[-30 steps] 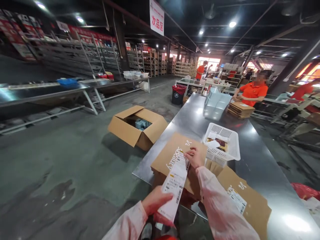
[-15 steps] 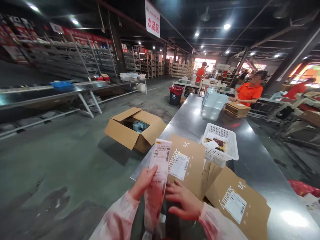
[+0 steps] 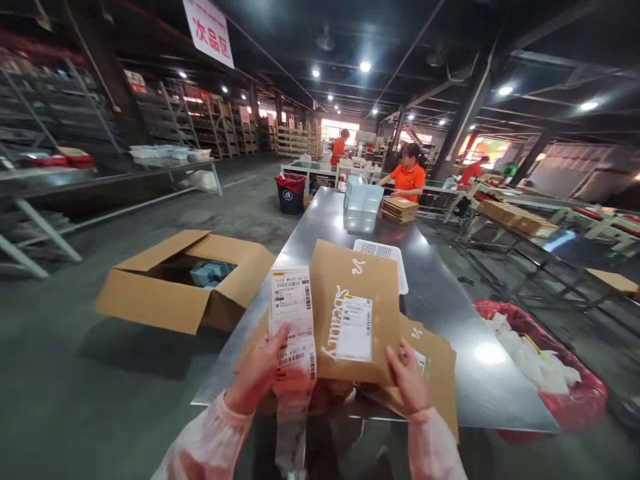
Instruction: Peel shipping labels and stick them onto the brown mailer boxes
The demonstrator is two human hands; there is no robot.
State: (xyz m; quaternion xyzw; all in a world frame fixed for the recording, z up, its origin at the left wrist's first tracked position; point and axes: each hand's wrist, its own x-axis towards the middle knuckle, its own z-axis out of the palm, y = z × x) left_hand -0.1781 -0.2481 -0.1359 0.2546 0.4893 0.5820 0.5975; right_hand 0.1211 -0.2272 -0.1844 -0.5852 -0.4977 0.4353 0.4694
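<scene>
My left hand (image 3: 257,373) is closed on a strip of printed shipping labels (image 3: 291,300), thumb on top, the strip's tail hanging below the table edge. My right hand (image 3: 410,377) pinches the lower right edge of a brown cardboard mailer (image 3: 327,267), which carries white lettering and a stuck-on label. The mailer is raised a little and tilted toward me beside the label strip. Under and right of my right hand, another labelled cardboard mailer (image 3: 440,373) lies partly hidden over the table's near edge.
A metal table (image 3: 450,333) bears a white basket (image 3: 395,257) partly covered by the mailer, translucent bins (image 3: 363,207) and stacked cardboard (image 3: 399,210). An open carton (image 3: 155,300) stands at left, a red-lined waste bin (image 3: 590,400) at right. A person in orange (image 3: 407,177) stands beyond.
My right hand has moved from beside the strip to the mailer's right edge and gripped it; the mailer is lifted, covering much of the basket. The view has turned right.
</scene>
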